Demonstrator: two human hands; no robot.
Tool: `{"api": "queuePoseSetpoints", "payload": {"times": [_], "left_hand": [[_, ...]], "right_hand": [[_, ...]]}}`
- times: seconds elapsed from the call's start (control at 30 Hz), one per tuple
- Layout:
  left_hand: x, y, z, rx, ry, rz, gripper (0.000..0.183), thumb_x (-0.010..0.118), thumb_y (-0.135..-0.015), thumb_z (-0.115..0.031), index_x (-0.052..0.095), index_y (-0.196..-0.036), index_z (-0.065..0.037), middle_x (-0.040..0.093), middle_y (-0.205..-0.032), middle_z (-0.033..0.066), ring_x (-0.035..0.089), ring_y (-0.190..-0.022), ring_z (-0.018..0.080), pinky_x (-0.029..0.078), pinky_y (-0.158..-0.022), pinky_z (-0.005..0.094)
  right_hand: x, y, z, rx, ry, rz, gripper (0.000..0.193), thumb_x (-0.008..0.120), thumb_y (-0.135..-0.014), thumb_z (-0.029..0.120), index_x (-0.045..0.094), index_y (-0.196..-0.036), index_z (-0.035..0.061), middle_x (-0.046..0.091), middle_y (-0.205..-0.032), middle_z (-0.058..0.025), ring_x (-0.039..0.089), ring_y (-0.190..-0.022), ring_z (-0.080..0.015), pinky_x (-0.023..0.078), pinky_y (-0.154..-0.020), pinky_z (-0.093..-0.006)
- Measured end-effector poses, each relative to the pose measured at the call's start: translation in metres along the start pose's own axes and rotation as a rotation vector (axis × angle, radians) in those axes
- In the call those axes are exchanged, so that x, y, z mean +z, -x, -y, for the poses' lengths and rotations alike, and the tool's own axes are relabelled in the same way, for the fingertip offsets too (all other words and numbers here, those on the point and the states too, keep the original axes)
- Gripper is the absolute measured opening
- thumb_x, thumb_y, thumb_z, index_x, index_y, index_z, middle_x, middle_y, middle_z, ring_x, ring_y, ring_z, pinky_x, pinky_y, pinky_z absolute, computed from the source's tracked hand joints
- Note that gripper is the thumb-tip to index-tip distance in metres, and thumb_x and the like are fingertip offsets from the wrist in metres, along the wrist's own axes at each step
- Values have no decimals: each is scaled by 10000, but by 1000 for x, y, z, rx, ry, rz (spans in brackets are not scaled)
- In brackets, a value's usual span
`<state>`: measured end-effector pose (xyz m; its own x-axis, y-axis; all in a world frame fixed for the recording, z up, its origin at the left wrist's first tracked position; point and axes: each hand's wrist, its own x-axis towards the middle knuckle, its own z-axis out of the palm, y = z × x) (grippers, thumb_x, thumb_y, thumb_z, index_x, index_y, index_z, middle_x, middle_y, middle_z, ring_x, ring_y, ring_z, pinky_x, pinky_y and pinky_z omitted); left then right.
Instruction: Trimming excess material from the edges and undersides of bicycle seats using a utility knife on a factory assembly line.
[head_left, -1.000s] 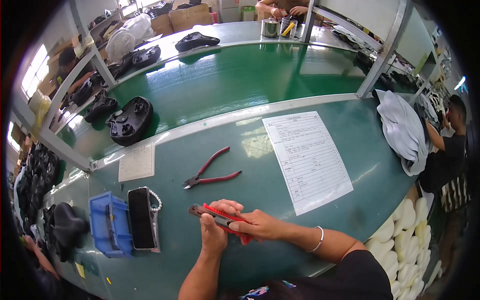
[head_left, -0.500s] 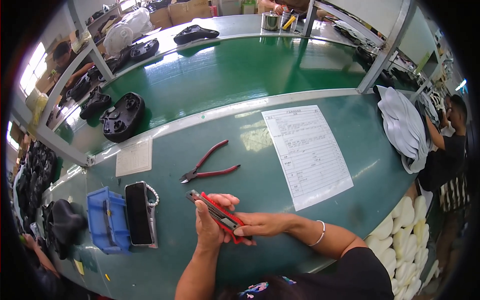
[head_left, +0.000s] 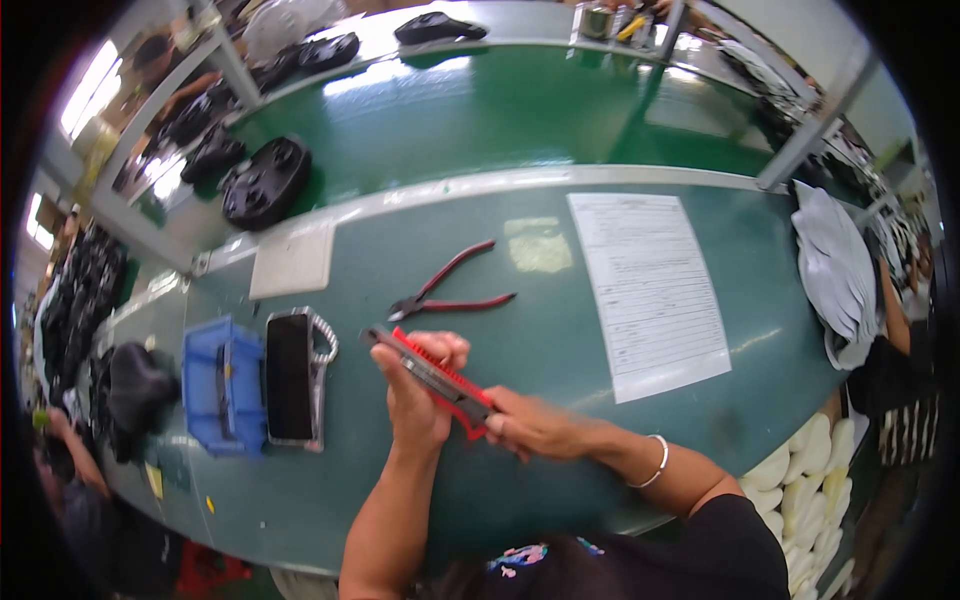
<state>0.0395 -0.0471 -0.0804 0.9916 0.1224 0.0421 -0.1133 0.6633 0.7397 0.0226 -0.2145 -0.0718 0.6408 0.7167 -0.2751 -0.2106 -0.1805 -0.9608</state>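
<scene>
A red-and-grey utility knife (head_left: 432,377) lies slantwise across both my hands, its front end pointing up and to the left. My left hand (head_left: 412,405) is closed round the front half, with the thumb along one side and the fingers curled on the other. The rear end is gripped by my right hand (head_left: 540,424), which wears a bracelet (head_left: 660,462) at the wrist. Just beyond the knife, red-handled cutting pliers (head_left: 468,304) rest on the green table (head_left: 540,350), their handles spread. Whether the knife's blade is out, I cannot tell.
Left of my hands are a phone (head_left: 289,375) with a beaded strap and a blue bin (head_left: 205,395). A printed sheet (head_left: 655,300) lies to the right, a smaller card (head_left: 290,262) far left. Black bicycle saddles (head_left: 266,185) stand beyond the rail. Co-workers sit at both sides.
My view has shifted, so the table items sit higher in the picture. My right hand has slid back toward the rear end of the knife, while my left keeps its hold.
</scene>
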Motion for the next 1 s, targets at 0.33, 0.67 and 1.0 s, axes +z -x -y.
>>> {"api": "queuePoseSetpoints", "payload": {"times": [0.33, 0.67, 1.0], "left_hand": [[-16, -19, -12, 13, 135, -121, 644, 321, -925, -658, 543, -780, -71, 555, -794, 87, 485, -713, 198, 412, -693, 320], [-10, -17, 13, 191, -612, -183, 403, 635, -909, -322, 522, -1111, 7, 559, -965, 76, 534, -769, 127, 474, -665, 254], [-21, -12, 31, 662, -945, -282, 317, 642, -868, -215, 519, -1097, -32, 540, -980, 146, 550, -848, 266, 463, -779, 371]], "right_hand": [[-6, -3, 5, -39, 3, -91, 263, 388, -1001, 189, 457, -1183, 13, 548, -733, -20, 524, -550, -86, 467, -491, -234], [-28, -16, 0, -305, -252, -664, 226, 411, -995, 166, 490, -1142, 14, 572, -865, -59, 502, -630, -79, 457, -500, -225], [72, -140, 113, -733, 476, -368, 217, 440, -991, 148, 548, -1156, 61, 587, -894, -12, 474, -662, -40, 390, -575, -195]]}}
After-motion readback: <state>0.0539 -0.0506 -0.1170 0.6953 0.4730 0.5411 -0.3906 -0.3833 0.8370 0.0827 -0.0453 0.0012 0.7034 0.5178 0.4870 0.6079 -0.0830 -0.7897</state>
